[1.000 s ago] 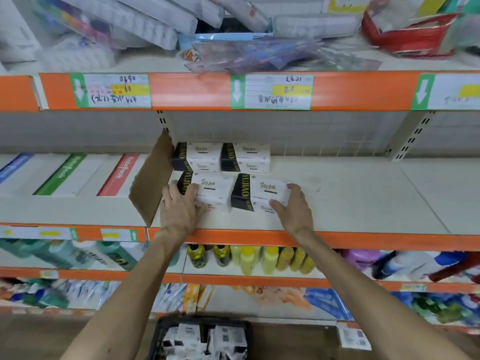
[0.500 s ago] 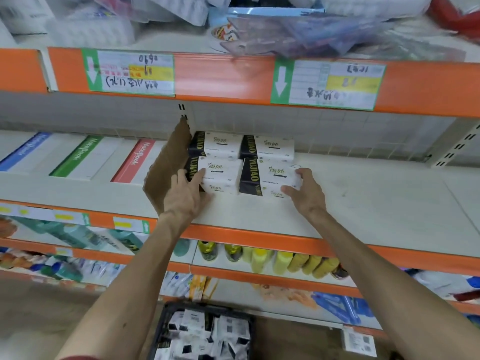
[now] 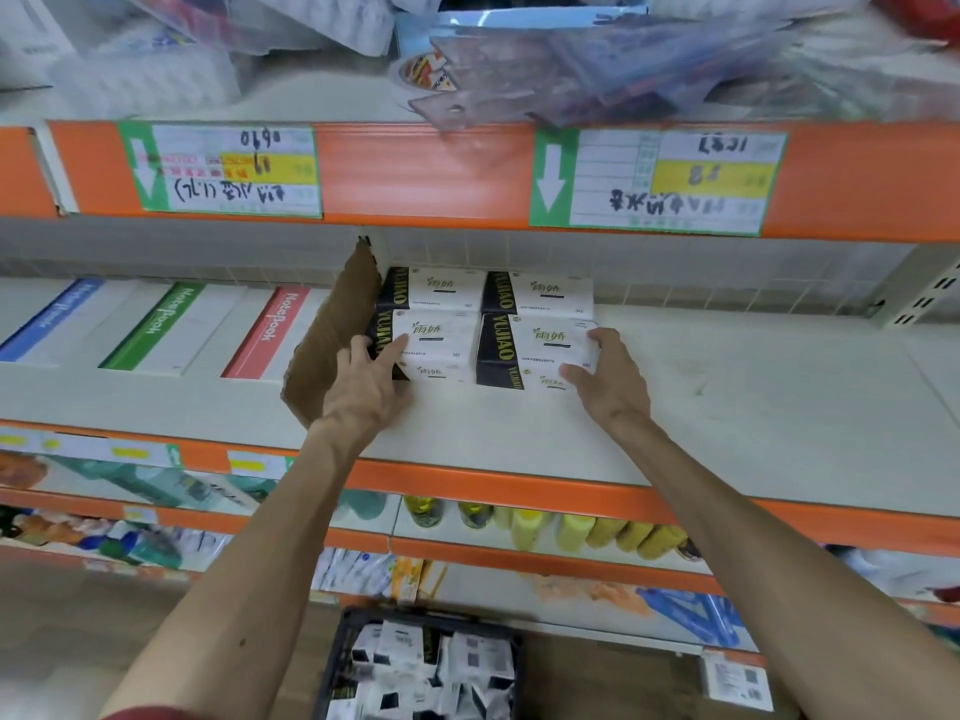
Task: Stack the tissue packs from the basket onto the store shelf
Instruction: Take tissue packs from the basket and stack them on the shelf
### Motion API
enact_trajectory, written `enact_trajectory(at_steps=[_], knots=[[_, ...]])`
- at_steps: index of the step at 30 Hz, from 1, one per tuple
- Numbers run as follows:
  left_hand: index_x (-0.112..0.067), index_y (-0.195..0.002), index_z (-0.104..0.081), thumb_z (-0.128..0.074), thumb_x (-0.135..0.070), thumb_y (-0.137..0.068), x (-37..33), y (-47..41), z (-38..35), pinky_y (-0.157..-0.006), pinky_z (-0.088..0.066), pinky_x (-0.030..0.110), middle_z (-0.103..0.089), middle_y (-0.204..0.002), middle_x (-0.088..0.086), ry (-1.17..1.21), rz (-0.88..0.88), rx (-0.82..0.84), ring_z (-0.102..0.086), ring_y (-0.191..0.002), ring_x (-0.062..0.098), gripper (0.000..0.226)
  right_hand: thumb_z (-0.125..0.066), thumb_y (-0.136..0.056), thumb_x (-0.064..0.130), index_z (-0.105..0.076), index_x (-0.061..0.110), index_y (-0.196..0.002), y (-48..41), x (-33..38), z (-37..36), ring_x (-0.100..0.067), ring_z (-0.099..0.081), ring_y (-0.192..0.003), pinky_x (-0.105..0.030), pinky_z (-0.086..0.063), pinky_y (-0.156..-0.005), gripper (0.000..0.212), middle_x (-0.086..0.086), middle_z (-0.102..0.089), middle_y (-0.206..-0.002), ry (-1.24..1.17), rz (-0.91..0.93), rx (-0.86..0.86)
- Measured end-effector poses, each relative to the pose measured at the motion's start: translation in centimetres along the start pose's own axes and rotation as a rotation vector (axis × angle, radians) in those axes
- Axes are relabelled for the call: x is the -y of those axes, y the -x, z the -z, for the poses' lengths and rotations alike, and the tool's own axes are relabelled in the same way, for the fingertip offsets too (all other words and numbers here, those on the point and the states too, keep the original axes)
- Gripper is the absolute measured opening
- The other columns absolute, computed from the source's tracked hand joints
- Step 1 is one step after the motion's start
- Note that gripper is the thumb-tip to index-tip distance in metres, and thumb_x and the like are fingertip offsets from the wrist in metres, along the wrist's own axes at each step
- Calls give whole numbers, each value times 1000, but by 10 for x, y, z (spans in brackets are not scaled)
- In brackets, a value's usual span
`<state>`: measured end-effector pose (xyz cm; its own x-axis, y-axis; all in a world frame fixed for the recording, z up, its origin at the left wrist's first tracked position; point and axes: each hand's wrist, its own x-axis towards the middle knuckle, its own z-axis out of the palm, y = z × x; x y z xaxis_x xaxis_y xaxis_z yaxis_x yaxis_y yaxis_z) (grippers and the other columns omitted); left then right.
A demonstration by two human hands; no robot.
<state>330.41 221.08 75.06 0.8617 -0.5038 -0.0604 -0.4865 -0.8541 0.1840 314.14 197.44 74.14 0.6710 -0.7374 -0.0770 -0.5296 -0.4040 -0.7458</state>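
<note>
Four white-and-black tissue packs lie in two rows on the middle store shelf (image 3: 727, 407), beside a brown cardboard divider (image 3: 332, 345). The back row holds two tissue packs (image 3: 447, 288). My left hand (image 3: 363, 392) presses with straight fingers on the left end of the front left pack (image 3: 447, 340). My right hand (image 3: 613, 376) holds the right end of the front right pack (image 3: 535, 350), thumb at its front face and fingers over its end. The black basket (image 3: 332, 662) stands on the floor below, with several more packs (image 3: 431, 667) in it.
Notebooks (image 3: 156, 330) lie left of the divider. The shelf surface right of the packs is bare. Orange shelf edges carry price labels (image 3: 223, 168). Plastic-wrapped goods (image 3: 571, 59) overhang the upper shelf. Yellow bottles (image 3: 571, 532) fill the shelf below.
Both hands have slid the two front packs back until they sit against the rear row. The view has shifted closer to the shelf.
</note>
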Motion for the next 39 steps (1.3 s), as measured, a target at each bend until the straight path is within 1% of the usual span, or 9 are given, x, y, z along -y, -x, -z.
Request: enact_trajectory(at_steps=[7,9,13,17,24,31,35,37,39], knots=[[-28,-152,-13,-68,-26,-84,-1,13,8,-105,-38,47,-16,-147,8,83,-9,84,-22,-132,30,87,-64,-90,29,-34,18,-141,5,3,4,-29,-51,-122,-38,-41,-94,61,-5,-46,-142,-14,33,40],[-19,-150,-15,-69,-20,-82,3,24,9,-107,-36,47,-18,-147,11,167,-20,22,-25,-132,32,88,-67,-88,29,-29,16,-145,14,2,7,-29,-47,-127,-40,-41,-99,70,-7,-43,-144,-107,33,58],[-12,-139,-32,-64,-9,-83,15,55,8,-102,-38,42,-37,-132,13,334,-160,-169,-41,-119,29,64,-62,-91,36,-23,9,-148,51,0,5,-29,-36,-135,-41,-35,-108,74,-13,-32,-149,-225,-66,-75],[-8,-129,-45,-56,-9,-88,37,84,2,-99,-41,36,-47,-125,12,372,-345,-64,-50,-114,26,42,-55,-95,30,-37,3,-139,99,-8,-12,-33,-41,-125,-41,-34,-106,55,-18,-43,-137,-90,-22,-231],[-10,-107,-64,-52,-4,-89,83,147,-39,-88,-37,24,-57,-110,9,425,-445,43,-52,-106,22,22,-47,-94,23,-49,-2,-120,203,-9,-78,-36,-45,-107,-36,-31,-88,36,-21,-52,-111,79,18,-378],[-8,-105,-63,-51,-4,-92,168,233,-132,-91,-47,28,-64,-115,9,393,-139,518,-61,-109,22,19,-50,-96,23,-49,4,-117,310,-66,-168,-36,-52,-102,-41,-43,-84,29,-19,-53,-112,102,-221,-37],[-17,-93,-68,-55,-7,-91,207,265,-196,-85,-46,25,-68,-107,4,438,122,647,-63,-101,20,17,-49,-96,22,-51,7,-117,348,-105,-219,-35,-57,-102,-36,-45,-80,26,-18,-57,-115,134,-388,232],[-10,-103,-69,-56,-8,-90,217,276,-235,-87,-47,29,-68,-107,10,432,199,701,-63,-101,26,18,-51,-95,28,-51,11,-117,361,-138,-252,-34,-58,-102,-34,-44,-81,27,-14,-59,-117,155,-482,332],[-2,-99,-66,-57,-8,-87,231,284,-291,-86,-50,39,-67,-106,23,428,278,793,-64,-99,36,16,-55,-93,28,-53,11,-117,371,-178,-290,-30,-59,-99,-31,-44,-80,30,-13,-60,-116,148,-572,410]])
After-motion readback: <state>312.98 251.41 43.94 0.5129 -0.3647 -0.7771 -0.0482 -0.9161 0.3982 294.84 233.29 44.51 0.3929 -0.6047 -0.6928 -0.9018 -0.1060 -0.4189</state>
